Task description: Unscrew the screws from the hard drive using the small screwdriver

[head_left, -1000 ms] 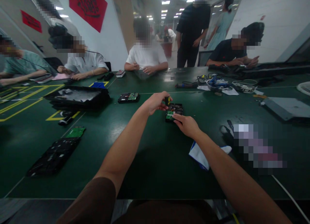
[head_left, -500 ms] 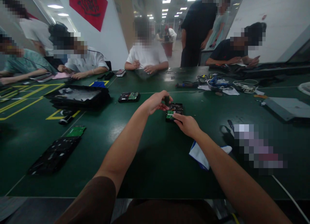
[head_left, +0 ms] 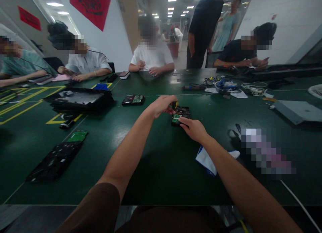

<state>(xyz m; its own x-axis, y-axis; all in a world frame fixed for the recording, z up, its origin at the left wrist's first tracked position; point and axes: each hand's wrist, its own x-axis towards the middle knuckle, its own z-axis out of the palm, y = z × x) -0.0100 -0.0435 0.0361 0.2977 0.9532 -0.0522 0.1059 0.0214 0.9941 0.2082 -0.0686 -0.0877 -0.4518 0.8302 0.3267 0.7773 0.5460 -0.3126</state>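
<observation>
Left hand (head_left: 163, 107): fingers closed on a short dark handle with a yellow mark (head_left: 175, 104), roughly upright; its lower end is hidden, so can't tell if it's seated in anything.
Right hand (head_left: 195, 128): fingertips on the near side of the drive-like unit; can't tell if they pinch it or only press.
Drive-like unit: small flat black rectangular case (head_left: 185, 111) with a green circuit board (head_left: 176, 118) on its near part, flat on the table between both hands' fingertips.
Handle risk: if it tilts or twists off-axis, the lower end could skate across the case or into the board. Cause: fingertip-only hold, other end out of sight.
Case risk: could spin or slide on the smooth dark green tabletop (head_left: 153, 174) if the right fingers let up; they seem to be its only brace.
Board risk: too much right-hand pressure could flex it.
Right forearm risk: white cloth with blue edging (head_left: 206, 160) lies under/beside it; a sweep back could drag the cloth.
Left of left hand: second black-and-green drive-like unit (head_left: 133, 100), well clear of the fingers; mix-up possible, since the two look alike.
</observation>
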